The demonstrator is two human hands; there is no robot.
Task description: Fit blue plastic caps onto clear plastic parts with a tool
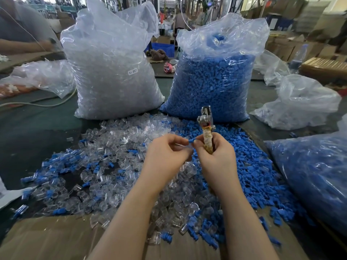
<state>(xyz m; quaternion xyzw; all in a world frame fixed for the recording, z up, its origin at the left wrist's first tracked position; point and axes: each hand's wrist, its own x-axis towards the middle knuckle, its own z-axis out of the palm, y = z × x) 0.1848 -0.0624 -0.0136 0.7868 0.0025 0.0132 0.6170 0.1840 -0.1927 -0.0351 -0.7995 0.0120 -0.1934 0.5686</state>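
Note:
My left hand [165, 154] pinches a clear plastic part [185, 147] at its fingertips. My right hand [216, 156] grips the wrapped handle of a metal plier-like tool [205, 122], whose head points up and away, and its thumb and forefinger also pinch a blue cap [191, 140]. The cap meets the clear part between the two hands. Below the hands lie a heap of clear parts [116, 166] on the left and a heap of blue caps [253, 175] on the right.
A tall bag of clear parts [112, 72] and a bag of blue caps [212, 81] stand behind the heaps. Another bag with blue pieces [315, 175] lies at right. Cardboard [48, 239] covers the near table edge. Another person's arm [24, 45] is at far left.

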